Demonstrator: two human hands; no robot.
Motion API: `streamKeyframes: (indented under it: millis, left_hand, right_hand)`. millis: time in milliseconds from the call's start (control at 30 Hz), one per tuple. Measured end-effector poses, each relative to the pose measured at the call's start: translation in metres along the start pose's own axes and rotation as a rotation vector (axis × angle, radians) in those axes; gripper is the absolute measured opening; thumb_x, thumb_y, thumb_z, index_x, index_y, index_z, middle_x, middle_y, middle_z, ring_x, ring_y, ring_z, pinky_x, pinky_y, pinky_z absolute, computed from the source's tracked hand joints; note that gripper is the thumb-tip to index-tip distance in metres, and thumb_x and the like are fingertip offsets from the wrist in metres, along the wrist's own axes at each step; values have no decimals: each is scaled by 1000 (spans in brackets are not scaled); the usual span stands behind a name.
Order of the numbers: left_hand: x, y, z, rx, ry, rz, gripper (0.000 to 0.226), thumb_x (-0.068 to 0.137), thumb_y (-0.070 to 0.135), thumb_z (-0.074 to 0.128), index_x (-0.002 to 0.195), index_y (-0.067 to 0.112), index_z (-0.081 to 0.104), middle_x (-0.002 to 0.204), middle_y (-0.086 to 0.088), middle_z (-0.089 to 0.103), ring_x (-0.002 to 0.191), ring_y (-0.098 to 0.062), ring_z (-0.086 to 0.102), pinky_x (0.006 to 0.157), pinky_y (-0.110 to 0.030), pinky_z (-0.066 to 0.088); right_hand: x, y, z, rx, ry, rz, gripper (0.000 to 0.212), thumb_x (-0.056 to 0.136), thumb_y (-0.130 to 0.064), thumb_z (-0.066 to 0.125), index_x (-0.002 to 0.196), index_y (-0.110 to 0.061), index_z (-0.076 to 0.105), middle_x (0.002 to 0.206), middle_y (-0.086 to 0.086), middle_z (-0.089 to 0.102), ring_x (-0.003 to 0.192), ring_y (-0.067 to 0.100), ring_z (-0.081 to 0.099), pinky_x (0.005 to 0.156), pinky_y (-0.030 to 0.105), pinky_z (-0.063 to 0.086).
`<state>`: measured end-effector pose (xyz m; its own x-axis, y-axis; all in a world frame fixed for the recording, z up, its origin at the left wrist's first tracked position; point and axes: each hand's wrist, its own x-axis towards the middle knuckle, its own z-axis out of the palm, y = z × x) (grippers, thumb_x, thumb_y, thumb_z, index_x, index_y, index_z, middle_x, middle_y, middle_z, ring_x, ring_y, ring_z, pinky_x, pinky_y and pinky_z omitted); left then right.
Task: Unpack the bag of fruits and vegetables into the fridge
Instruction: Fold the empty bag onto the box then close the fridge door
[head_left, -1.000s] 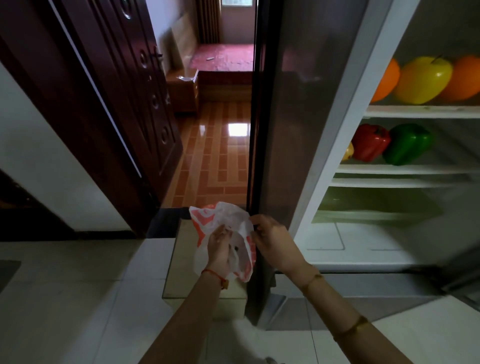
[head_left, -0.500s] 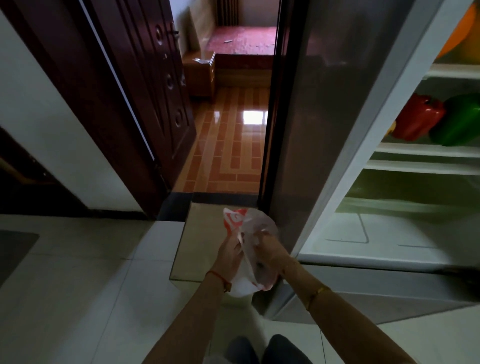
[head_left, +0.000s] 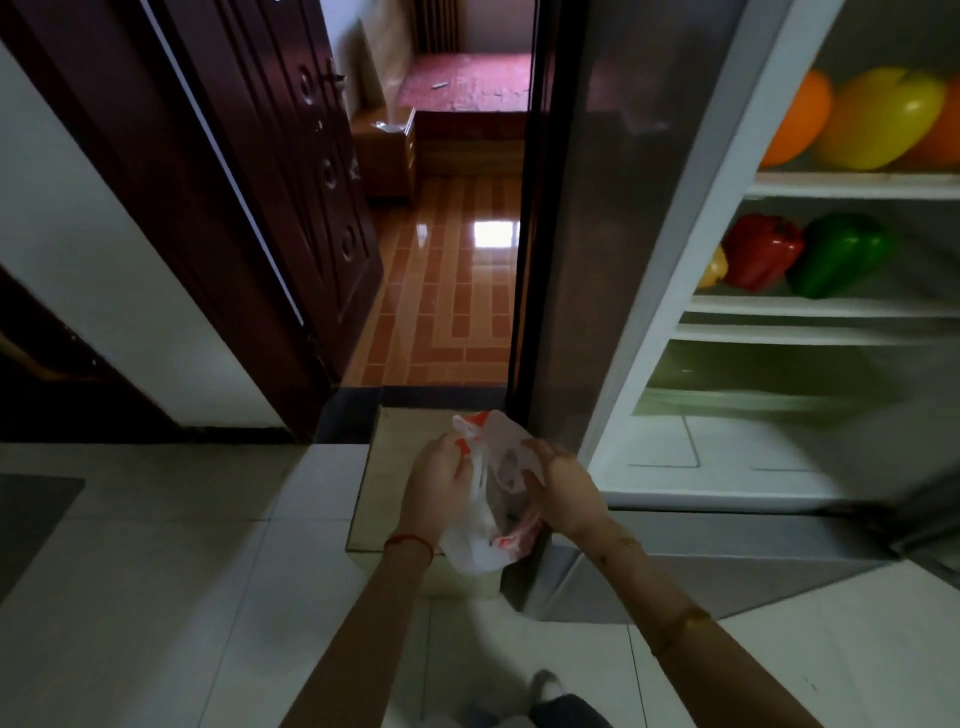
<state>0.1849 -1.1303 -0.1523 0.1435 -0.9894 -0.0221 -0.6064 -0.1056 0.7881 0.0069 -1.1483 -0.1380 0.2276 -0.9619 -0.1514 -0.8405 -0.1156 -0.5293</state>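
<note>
Both hands grip the bag (head_left: 485, 525) low, just left of the open fridge (head_left: 675, 291): left hand (head_left: 435, 488) clenched on one side, right hand (head_left: 563, 491) pinching the other. Peppers (head_left: 836, 254) on middle shelf, fruit (head_left: 883, 117) above.

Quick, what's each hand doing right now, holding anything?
Left hand: closed on the left side of the plastic bag.
Right hand: closed on the bag's right side.
</note>
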Motion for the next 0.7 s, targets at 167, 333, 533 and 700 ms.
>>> streamKeyframes:
  millis: [167, 333, 533, 700]
  left_hand:
    - [-23, 26, -11, 113, 29, 183, 25, 94, 24, 53, 117, 19, 61, 109, 4, 64, 102, -11, 58, 88, -27, 50]
    - [-61, 56, -3, 146, 17, 304, 37, 94, 20, 56, 131, 17, 56, 127, 2, 61, 118, -13, 54, 100, -26, 44]
    - [-114, 107, 29, 145, 35, 490, 32, 93, 15, 60, 126, 13, 60, 126, -1, 62, 117, -14, 53, 99, -12, 32]
    - [-174, 167, 76, 80, -10, 606, 34, 90, 6, 64, 123, 10, 62, 117, -3, 64, 112, -18, 57, 100, -22, 41]
  right_hand:
    - [-51, 13, -28, 66, 173, -30, 41, 94, -20, 58, 134, -12, 53, 129, 8, 58, 117, 26, 56, 95, 23, 40]
    - [-113, 44, -53, 91, 334, -25, 42, 94, -19, 60, 135, -12, 52, 133, 7, 58, 124, 24, 52, 106, 29, 39]
    - [-204, 92, -90, 77, 496, 55, 45, 95, -25, 59, 138, -16, 50, 137, 3, 55, 127, 20, 51, 105, 28, 40]
    - [-299, 141, -125, 17, 600, 152, 46, 92, -24, 63, 136, -17, 51, 132, 4, 58, 120, 23, 55, 101, 33, 45]
